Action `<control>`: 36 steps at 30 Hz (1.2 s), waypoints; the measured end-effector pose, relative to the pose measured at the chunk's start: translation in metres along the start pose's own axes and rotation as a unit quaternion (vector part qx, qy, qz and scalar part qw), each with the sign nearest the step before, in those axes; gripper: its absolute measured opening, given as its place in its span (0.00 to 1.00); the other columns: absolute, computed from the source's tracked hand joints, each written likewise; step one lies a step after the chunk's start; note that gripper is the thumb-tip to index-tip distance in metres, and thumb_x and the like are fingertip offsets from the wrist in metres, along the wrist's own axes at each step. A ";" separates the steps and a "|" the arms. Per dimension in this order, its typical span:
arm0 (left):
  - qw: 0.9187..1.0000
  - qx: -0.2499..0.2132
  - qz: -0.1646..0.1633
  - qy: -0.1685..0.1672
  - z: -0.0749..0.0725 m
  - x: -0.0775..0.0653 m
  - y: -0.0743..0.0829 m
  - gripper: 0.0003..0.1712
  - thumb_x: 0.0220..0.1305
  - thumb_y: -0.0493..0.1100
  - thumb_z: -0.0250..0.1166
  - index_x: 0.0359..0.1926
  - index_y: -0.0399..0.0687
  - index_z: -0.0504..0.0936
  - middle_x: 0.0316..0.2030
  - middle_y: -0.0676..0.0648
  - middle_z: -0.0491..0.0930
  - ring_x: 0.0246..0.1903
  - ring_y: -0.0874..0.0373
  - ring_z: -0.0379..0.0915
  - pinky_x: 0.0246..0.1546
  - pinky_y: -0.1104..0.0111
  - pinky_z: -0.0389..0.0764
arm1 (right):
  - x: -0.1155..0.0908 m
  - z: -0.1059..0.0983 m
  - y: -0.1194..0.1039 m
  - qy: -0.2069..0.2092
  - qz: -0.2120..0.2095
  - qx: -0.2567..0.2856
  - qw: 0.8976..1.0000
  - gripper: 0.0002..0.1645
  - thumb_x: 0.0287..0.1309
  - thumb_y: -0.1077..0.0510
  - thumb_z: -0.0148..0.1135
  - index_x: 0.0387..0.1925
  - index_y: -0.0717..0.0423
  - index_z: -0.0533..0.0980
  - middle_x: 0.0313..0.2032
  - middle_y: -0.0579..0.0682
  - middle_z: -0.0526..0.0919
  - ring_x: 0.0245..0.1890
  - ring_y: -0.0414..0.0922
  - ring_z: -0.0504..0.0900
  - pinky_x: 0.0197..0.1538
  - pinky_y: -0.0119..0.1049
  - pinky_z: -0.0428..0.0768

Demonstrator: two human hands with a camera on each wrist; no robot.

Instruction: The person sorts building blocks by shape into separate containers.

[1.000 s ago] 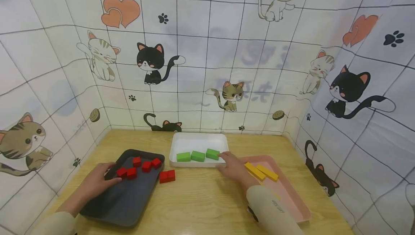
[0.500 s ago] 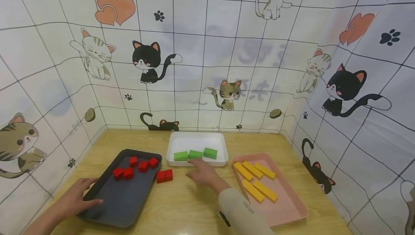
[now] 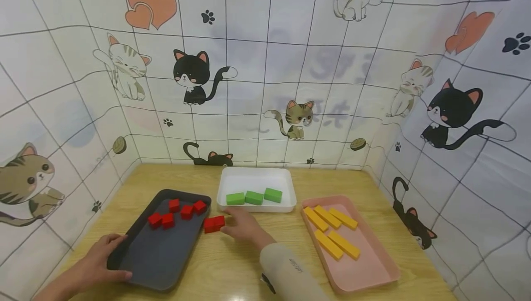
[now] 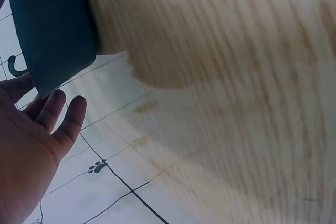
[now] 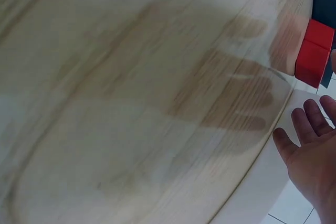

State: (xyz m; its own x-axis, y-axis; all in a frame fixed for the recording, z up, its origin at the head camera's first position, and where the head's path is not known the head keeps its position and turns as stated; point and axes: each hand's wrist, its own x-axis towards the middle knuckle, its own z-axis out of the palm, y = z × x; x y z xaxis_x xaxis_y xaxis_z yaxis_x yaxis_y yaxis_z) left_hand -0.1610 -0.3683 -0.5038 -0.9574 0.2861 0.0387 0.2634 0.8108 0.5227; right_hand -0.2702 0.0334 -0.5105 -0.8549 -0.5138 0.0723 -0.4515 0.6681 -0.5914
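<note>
Two red blocks lie side by side on the table, just right of the dark grey tray. My right hand reaches in beside them with extended fingers and thumb apart. In the right wrist view that hand has nothing between its fingers, near the red blocks. My left hand is at the dark tray's near left side, thumb over the edge. The left wrist view shows loosely spread fingers of this hand by the tray's corner; firm contact is unclear.
Several red blocks sit in the dark tray's far half. Behind, a white tray holds three green blocks. A pink tray at right contains several yellow blocks. A cat-patterned wall covering encloses the table.
My right hand has moved left from the rightmost green block to beside the two red blocks. My left hand has slid nearer along the dark tray's left side.
</note>
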 end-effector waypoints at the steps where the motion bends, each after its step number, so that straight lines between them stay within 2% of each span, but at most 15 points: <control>1: 1.000 -0.001 -0.003 -0.002 0.001 0.000 0.000 0.50 0.50 0.48 0.78 0.63 0.18 0.64 0.56 0.24 0.63 0.53 0.25 0.63 0.44 0.39 0.72 | 0.001 0.001 0.000 0.001 -0.001 -0.002 1.000 0.34 0.62 0.50 0.66 0.67 0.54 0.71 0.63 0.51 0.76 0.64 0.51 0.71 0.65 0.45 0.69; 6: 1.000 -0.005 -0.008 -0.003 0.004 0.000 0.002 0.51 0.50 0.50 0.78 0.63 0.19 0.65 0.57 0.24 0.62 0.55 0.25 0.61 0.45 0.38 0.72 | 0.005 0.006 0.000 -0.002 -0.006 -0.032 0.999 0.33 0.61 0.52 0.68 0.66 0.56 0.72 0.62 0.52 0.76 0.63 0.51 0.73 0.65 0.44 0.70; 12: 0.999 0.024 0.011 0.023 0.009 0.000 0.006 0.52 0.44 0.50 0.81 0.61 0.21 0.69 0.55 0.28 0.64 0.52 0.30 0.64 0.44 0.41 0.73 | 0.007 0.008 0.000 -0.010 0.007 -0.071 0.997 0.25 0.62 0.56 0.67 0.60 0.55 0.77 0.58 0.51 0.79 0.59 0.49 0.75 0.63 0.41 0.72; 15: 0.999 0.029 0.003 0.019 0.009 0.001 0.009 0.52 0.44 0.51 0.81 0.61 0.22 0.69 0.56 0.29 0.64 0.53 0.31 0.64 0.45 0.42 0.73 | 0.006 0.006 0.001 -0.009 0.019 -0.074 0.997 0.21 0.62 0.57 0.67 0.57 0.54 0.79 0.55 0.49 0.80 0.57 0.47 0.76 0.61 0.41 0.73; 19: 1.000 0.027 -0.001 0.010 0.007 0.001 0.011 0.51 0.45 0.51 0.81 0.61 0.22 0.69 0.56 0.29 0.64 0.53 0.30 0.64 0.45 0.41 0.73 | 0.005 0.003 0.002 -0.005 0.034 -0.053 0.998 0.17 0.60 0.56 0.69 0.51 0.52 0.81 0.46 0.44 0.81 0.48 0.43 0.76 0.56 0.39 0.76; 23: 0.999 0.043 0.001 0.017 0.007 0.000 0.010 0.52 0.42 0.52 0.82 0.60 0.21 0.71 0.55 0.29 0.66 0.52 0.33 0.66 0.45 0.43 0.74 | 0.006 0.000 0.004 -0.006 0.056 -0.015 0.998 0.16 0.59 0.54 0.70 0.49 0.49 0.82 0.39 0.39 0.79 0.40 0.40 0.75 0.49 0.37 0.77; 25: 0.999 0.046 -0.002 0.018 0.007 -0.001 0.010 0.52 0.42 0.52 0.82 0.59 0.21 0.71 0.55 0.29 0.66 0.52 0.33 0.67 0.45 0.43 0.74 | 0.007 -0.002 0.003 -0.006 0.064 0.003 0.998 0.16 0.59 0.53 0.70 0.49 0.48 0.82 0.39 0.38 0.80 0.40 0.39 0.76 0.49 0.38 0.78; 28: 0.999 0.046 -0.005 0.016 0.007 -0.002 0.008 0.51 0.43 0.52 0.81 0.59 0.21 0.70 0.55 0.29 0.66 0.51 0.33 0.66 0.45 0.42 0.73 | 0.009 -0.005 -0.001 -0.005 0.068 0.028 0.997 0.19 0.60 0.52 0.69 0.53 0.47 0.82 0.44 0.39 0.83 0.45 0.40 0.78 0.53 0.39 0.77; 31: 0.999 0.049 -0.003 0.015 0.007 -0.003 0.007 0.51 0.44 0.53 0.81 0.59 0.21 0.70 0.54 0.29 0.66 0.51 0.33 0.67 0.44 0.43 0.74 | 0.010 -0.006 -0.011 0.005 0.052 0.035 0.998 0.21 0.60 0.51 0.68 0.55 0.49 0.81 0.47 0.42 0.84 0.49 0.42 0.80 0.55 0.40 0.77; 36: 0.998 0.058 -0.010 0.015 0.007 -0.003 0.009 0.53 0.42 0.55 0.81 0.59 0.21 0.71 0.54 0.30 0.66 0.51 0.35 0.67 0.45 0.44 0.74 | 0.014 -0.007 -0.031 0.022 0.005 0.018 1.000 0.19 0.60 0.51 0.67 0.52 0.50 0.82 0.47 0.43 0.84 0.48 0.42 0.81 0.53 0.35 0.77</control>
State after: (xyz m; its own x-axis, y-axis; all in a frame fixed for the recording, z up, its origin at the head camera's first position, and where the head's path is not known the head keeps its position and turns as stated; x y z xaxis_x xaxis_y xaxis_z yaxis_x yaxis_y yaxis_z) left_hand -0.1551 -0.3586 -0.5055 -0.9654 0.2548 0.0552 0.2538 0.8704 0.4219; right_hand -0.2694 0.0093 -0.4855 -0.8696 -0.4834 0.1011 -0.4349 0.6525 -0.6206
